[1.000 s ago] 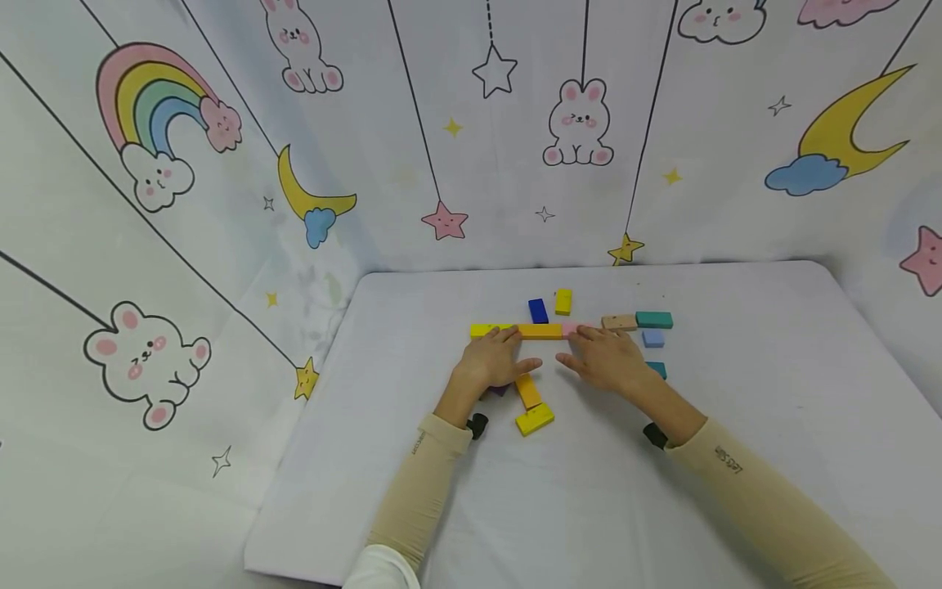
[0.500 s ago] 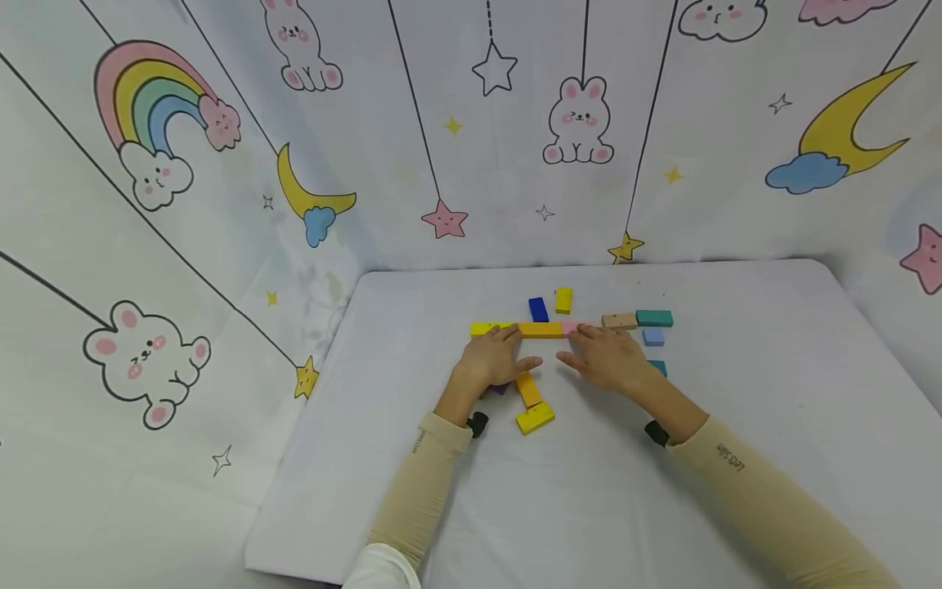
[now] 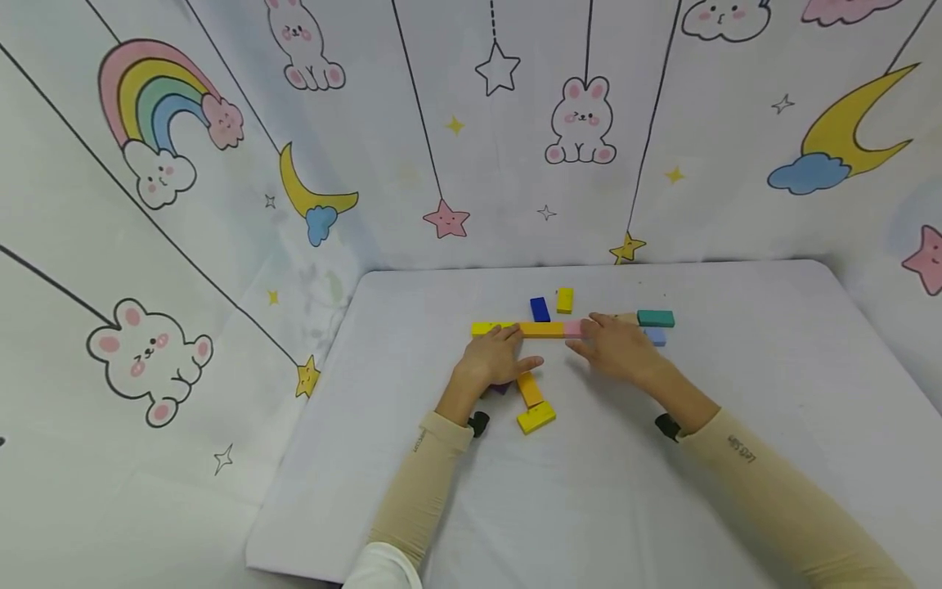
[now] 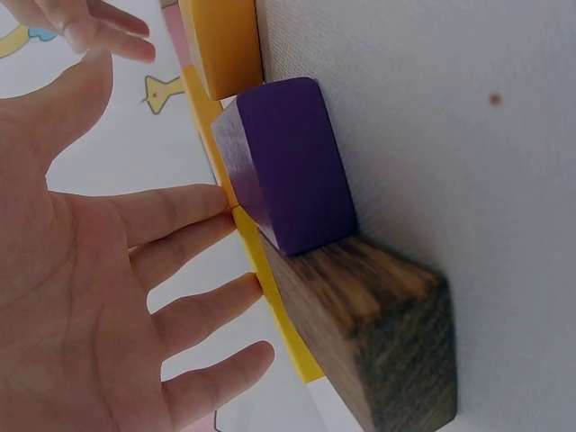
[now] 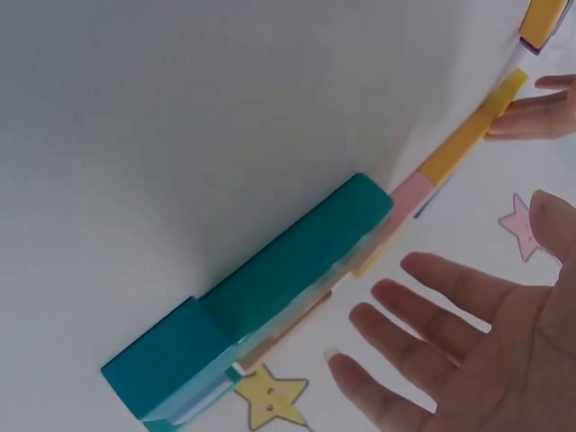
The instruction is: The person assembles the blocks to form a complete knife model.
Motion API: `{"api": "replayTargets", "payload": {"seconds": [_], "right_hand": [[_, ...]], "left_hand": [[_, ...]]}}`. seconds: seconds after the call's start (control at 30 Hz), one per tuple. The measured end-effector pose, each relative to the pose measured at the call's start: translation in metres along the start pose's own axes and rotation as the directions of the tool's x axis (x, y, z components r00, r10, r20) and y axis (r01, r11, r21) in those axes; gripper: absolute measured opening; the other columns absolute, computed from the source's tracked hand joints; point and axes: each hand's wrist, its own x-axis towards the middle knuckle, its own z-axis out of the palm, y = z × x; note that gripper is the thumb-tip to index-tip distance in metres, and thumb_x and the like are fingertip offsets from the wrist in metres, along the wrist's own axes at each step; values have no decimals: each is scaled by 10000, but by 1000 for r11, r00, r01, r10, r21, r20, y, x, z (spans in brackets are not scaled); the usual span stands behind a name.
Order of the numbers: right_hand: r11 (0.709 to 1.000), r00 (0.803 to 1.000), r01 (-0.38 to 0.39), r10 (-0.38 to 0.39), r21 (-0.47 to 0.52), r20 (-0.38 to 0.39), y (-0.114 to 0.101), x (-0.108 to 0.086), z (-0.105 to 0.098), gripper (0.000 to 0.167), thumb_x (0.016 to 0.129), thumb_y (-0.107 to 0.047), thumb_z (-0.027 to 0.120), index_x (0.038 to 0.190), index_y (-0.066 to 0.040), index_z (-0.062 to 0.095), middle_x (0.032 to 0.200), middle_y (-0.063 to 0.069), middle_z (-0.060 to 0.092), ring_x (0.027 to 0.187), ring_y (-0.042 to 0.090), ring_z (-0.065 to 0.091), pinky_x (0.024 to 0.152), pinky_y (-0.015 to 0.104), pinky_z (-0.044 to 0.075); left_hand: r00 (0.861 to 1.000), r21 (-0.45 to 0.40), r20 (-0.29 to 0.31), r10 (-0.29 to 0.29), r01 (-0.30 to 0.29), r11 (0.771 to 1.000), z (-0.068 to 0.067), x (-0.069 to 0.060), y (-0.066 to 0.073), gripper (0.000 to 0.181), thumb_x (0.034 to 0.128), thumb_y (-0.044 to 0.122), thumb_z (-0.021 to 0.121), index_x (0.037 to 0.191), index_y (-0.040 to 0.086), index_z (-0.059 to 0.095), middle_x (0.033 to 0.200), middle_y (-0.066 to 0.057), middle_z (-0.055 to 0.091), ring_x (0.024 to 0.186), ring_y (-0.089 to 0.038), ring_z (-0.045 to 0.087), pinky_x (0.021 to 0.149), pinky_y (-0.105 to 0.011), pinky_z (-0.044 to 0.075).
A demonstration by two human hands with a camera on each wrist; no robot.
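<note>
A yellow block (image 3: 484,329), an orange block (image 3: 542,330) and a pink block (image 3: 572,329) lie end to end in a straight row. My left hand (image 3: 491,360) touches the row where yellow meets orange, fingers extended. Below its palm, the left wrist view shows a purple block (image 4: 301,166) against a dark brown wooden block (image 4: 360,306). My right hand (image 3: 618,348) is by the pink block's right end, fingers spread and pinching nothing; whether they touch it I cannot tell. It partly hides a tan block (image 3: 628,317). Teal blocks (image 5: 297,256) show close by in the right wrist view.
Behind the row lie a dark blue block (image 3: 540,309) and a small yellow block (image 3: 564,299). Farther right are a green block (image 3: 656,318) and a light blue block (image 3: 655,336). Nearer me, another orange block (image 3: 528,389) meets a yellow block (image 3: 536,417) on the white table (image 3: 574,507).
My right hand has shifted slightly right along the row, uncovering some of the pink block and covering part of the tan one. My left hand stays in place.
</note>
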Motion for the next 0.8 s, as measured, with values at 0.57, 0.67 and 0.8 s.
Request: {"api": "replayTargets", "payload": {"seconds": [0.57, 0.67, 0.8], "right_hand": [[994, 994, 111, -111, -15, -18, 25, 16, -4, 659, 1097, -439, 518, 1531, 53, 460, 1582, 295, 420, 1443, 475, 427, 1158, 652, 371], [989, 989, 145, -145, -14, -18, 28, 23, -4, 659, 1104, -443, 499, 1545, 44, 447, 1599, 285, 402, 1459, 482, 402, 1165, 667, 349], [981, 981, 192, -192, -5, -23, 30, 34, -4, 644, 1112, -442, 477, 1539, 40, 458, 1612, 272, 390, 1470, 493, 380, 1175, 672, 329]], "left_hand": [[1000, -17, 8, -5, 5, 1000, 0, 0, 1, 860, 1001, 746, 417, 1635, 165, 375, 1712, 34, 294, 1566, -267, 293, 1243, -482, 323], [1000, -18, 6, -1, 1, 1000, 1, 1, 0, 860, 1002, 747, 414, 1633, 163, 378, 1712, 31, 294, 1565, -271, 294, 1243, -484, 323], [1000, -9, 7, 5, -5, 1000, 2, 2, -1, 866, 1004, 748, 405, 1635, 157, 372, 1713, 26, 291, 1564, -279, 295, 1240, -488, 327]]}}
